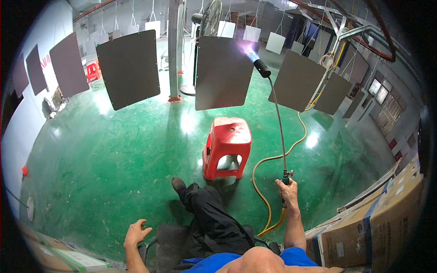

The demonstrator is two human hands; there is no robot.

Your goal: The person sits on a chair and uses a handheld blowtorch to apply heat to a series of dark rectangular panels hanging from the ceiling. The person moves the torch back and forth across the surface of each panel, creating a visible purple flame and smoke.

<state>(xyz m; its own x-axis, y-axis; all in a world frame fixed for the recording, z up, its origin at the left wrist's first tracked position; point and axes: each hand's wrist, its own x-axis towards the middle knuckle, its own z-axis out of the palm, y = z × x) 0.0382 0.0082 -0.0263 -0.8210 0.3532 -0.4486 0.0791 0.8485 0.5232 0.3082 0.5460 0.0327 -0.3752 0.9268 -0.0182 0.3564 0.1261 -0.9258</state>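
My right hand [290, 196] is closed round the handle of a long gas torch [262, 68]. Its thin metal wand slants up and away from me to a black nozzle. A blue-violet flame [249, 51] comes out of the nozzle beside the upper right part of a dark hanging panel [222, 75]; whether it touches the surface I cannot tell. From the handle a yellow hose [257, 175] loops over the floor. My left hand [136, 233] holds nothing, fingers apart, above the chair's left armrest [142, 251].
More dark panels [128, 68] hang in a row to both sides. A red plastic stool [231, 132] stands on the green floor [114, 150] before my legs. Behind the panels are a metal post [173, 54] and a large fan [210, 20]. Cardboard boxes [387, 227] line my right.
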